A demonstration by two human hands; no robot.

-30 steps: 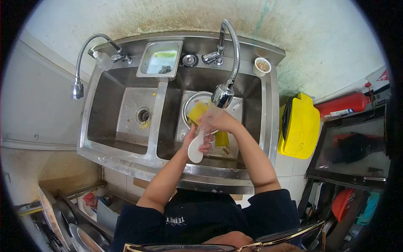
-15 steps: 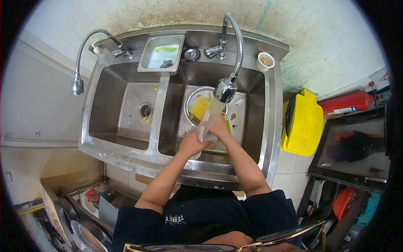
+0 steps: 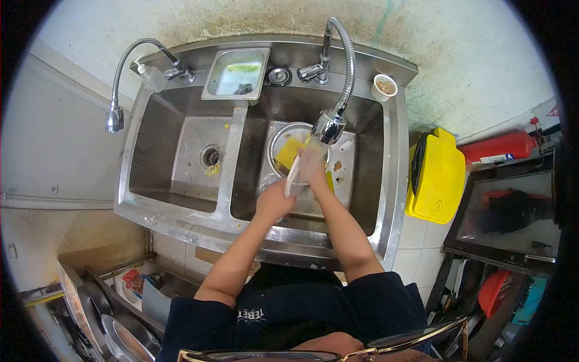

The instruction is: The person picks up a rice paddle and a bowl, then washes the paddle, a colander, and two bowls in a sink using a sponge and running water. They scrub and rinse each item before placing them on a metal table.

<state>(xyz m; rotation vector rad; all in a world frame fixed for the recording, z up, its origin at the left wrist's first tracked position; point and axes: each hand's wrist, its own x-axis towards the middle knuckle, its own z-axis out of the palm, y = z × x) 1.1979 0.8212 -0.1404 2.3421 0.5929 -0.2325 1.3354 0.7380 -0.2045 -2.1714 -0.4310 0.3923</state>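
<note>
My left hand [image 3: 274, 201] is closed on the edge of a white plate [image 3: 292, 178], which stands tilted, nearly edge-on to me, over the right sink basin. My right hand [image 3: 314, 174] is against or close beside the plate's right side. Running water from the right faucet [image 3: 329, 127] blurs its fingers, so their grip is hidden. Beneath both hands, a round metal strainer or bowl [image 3: 272, 145] lies on the basin floor. Inside it is a yellow, flat-sided thing [image 3: 291, 152], perhaps a sponge, and another yellow piece [image 3: 330, 181] shows beside my right wrist.
A metal tub [image 3: 207, 90] of soapy water straddles the back of the divider. The left faucet [image 3: 114, 119] hangs over the left rim. A soap bottle [image 3: 152, 78] and a white cup [image 3: 383, 88] stand on the back ledge. Right of the sink is a yellow bin [image 3: 439, 181].
The plate has turned from showing its face to nearly edge-on. My left hand has turned with it, and my right hand has shifted slightly up. Water still runs.
</note>
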